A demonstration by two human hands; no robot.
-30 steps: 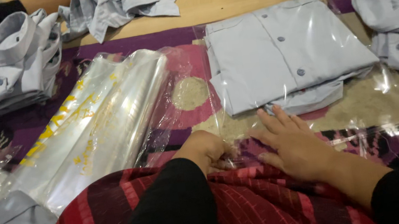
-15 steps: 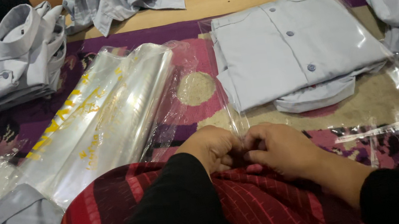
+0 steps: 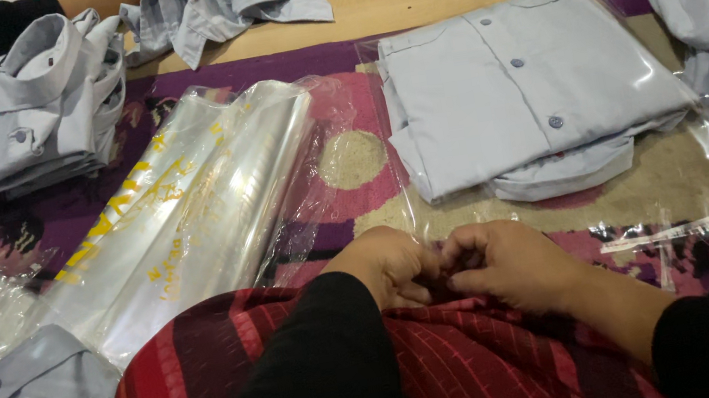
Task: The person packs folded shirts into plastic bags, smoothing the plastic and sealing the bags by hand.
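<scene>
Right then, your left hand (image 3: pixel 388 266) and right hand (image 3: pixel 505 263) were curled and pressed together, fingertips pinching what looked like the near edge of the clear plastic bag (image 3: pixel 698 176), though the grip itself was hard to make out. That bag lay flat on the patterned mat (image 3: pixel 348 158) just beyond your hands, with the folded pale blue shirt (image 3: pixel 524 80) inside it, further out. A stack of clear bags (image 3: pixel 188 214) sat to your left.

Both hands, left hand (image 3: pixel 390 264) and right hand (image 3: pixel 505 263), met knuckle to knuckle at lower centre, pinching the clear plastic bag (image 3: pixel 698 176) edge below the folded blue shirt (image 3: pixel 524 80).
</scene>
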